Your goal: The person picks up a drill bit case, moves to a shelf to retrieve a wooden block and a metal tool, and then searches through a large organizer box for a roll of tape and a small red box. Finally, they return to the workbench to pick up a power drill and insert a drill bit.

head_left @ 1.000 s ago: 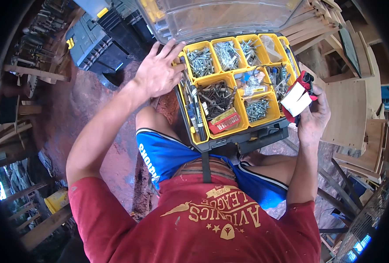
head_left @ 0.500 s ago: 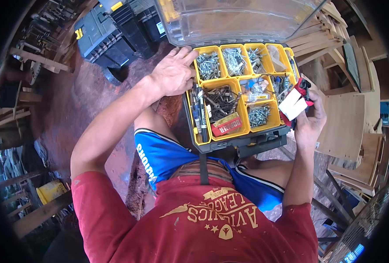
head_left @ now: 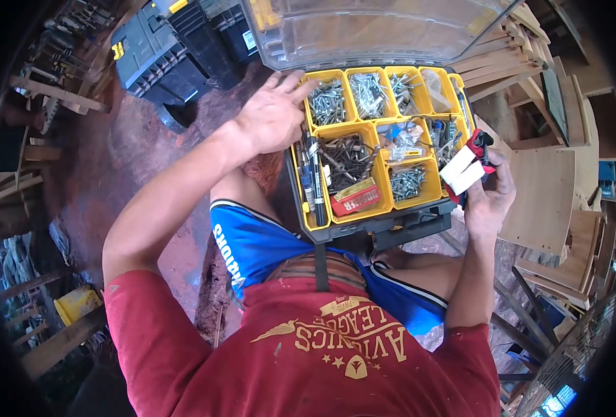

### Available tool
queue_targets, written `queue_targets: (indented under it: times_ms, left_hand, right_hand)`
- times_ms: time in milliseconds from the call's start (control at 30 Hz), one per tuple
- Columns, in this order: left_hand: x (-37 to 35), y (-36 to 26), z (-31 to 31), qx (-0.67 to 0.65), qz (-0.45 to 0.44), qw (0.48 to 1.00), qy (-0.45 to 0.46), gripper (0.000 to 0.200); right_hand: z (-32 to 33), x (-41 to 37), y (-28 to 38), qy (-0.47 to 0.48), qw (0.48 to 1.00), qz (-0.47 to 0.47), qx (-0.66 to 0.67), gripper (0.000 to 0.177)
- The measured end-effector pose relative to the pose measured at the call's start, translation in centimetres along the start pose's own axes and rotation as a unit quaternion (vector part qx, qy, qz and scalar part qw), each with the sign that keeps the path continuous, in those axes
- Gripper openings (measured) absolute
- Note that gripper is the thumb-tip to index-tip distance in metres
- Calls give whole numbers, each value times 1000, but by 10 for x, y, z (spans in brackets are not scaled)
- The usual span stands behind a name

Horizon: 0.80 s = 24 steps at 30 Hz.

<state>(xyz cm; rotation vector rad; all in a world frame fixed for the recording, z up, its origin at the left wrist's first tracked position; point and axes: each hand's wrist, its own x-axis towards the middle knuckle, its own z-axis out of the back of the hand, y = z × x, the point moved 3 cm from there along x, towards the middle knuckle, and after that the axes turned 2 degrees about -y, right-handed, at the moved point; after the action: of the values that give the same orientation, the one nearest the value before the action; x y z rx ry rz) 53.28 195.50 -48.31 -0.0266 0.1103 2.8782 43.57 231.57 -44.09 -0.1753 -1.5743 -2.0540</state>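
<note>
An organizer case (head_left: 384,224) with yellow bins sits on my lap, its clear lid (head_left: 377,35) raised. My left hand (head_left: 275,115) rests at the case's upper left corner, fingers stretched and apart, fingertips by the rim of a bin of screws (head_left: 327,104). In my right hand (head_left: 492,198) is a red and black item with a white label (head_left: 463,174), at the case's right side; its kind does not show. Markers (head_left: 317,184) stand in the left slot. A red and yellow small box (head_left: 355,200) lies among dark hardware (head_left: 350,156). Another bin has shiny screws (head_left: 409,183).
Black tool boxes (head_left: 159,59) stand on the reddish floor at upper left. Wooden boards (head_left: 540,198) and stacked timber (head_left: 495,66) are at the right. Tools hang at the far upper left, and a yellow container (head_left: 79,304) sits at lower left.
The view has shifted slightly, and the case appears a little further left and lower. My left fingers look a little more spread at the corner; my right hand keeps the red and black item.
</note>
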Motion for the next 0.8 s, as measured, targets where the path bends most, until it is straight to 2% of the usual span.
queue_targets:
  times_ms: [100, 200, 333, 433, 533, 800]
  left_hand:
    - [-5, 9, -4, -80, 8, 995, -57, 27]
    - [-6, 11, -13, -128, 31, 990, -54, 26]
    - [-8, 9, -11, -116, 31, 990, -70, 25]
    - [-7, 3, -8, -104, 66, 991, -60, 25]
    - [-1, 4, -10, -66, 51, 995, -50, 25]
    - [-4, 5, -8, -84, 32, 994, -69, 25]
  right_hand:
    - [-1, 0, 4, 7, 1000, 24, 4, 34]
    - [3, -2, 5, 6, 1000, 31, 3, 34]
    - [1, -3, 9, 3, 999, 38, -11, 33]
    - [0, -3, 10, 8, 999, 42, -2, 32]
    - [-2, -2, 15, 18, 999, 46, -10, 31]
    - [-7, -4, 20, 13, 998, 50, -30, 30]
